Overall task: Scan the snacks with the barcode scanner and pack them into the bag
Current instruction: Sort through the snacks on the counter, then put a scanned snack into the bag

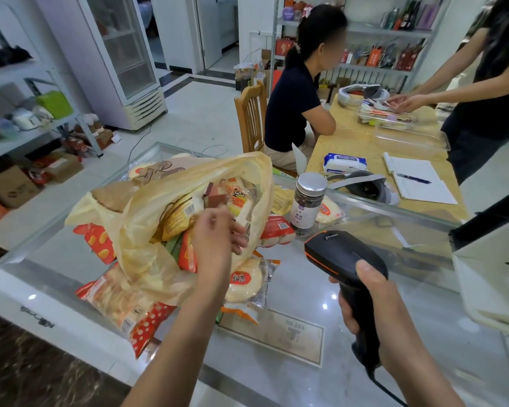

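**Scanner in hand, bag half packed**

The right grip, at the lower right of the frame, is wrapped tightly round the handle of the black barcode scanner. The thumb lies on top, and the scanner's orange-edged head points up and left toward the middle of the frame. Its cable trails off the bottom edge.

The left grip is at the centre, over the mouth of the yellowish plastic bag. Its fingers are loosely bent and apart, closed on nothing. The fingertips are just at the edge of a white packet among the snacks in the bag.

The bag sits slumped and open on the glass surface, left of centre and well apart from the scanner. More snacks lie loose around it:

- a round rice-cracker pack just below the left grip
- a red dotted pack at the bag's lower left
- a red-and-white pack between the bag and the scanner head

A silver-capped jar stands upright just above the scanner head.

Beyond the surface, in the upper right, a seated person and a standing person are at a wooden table.
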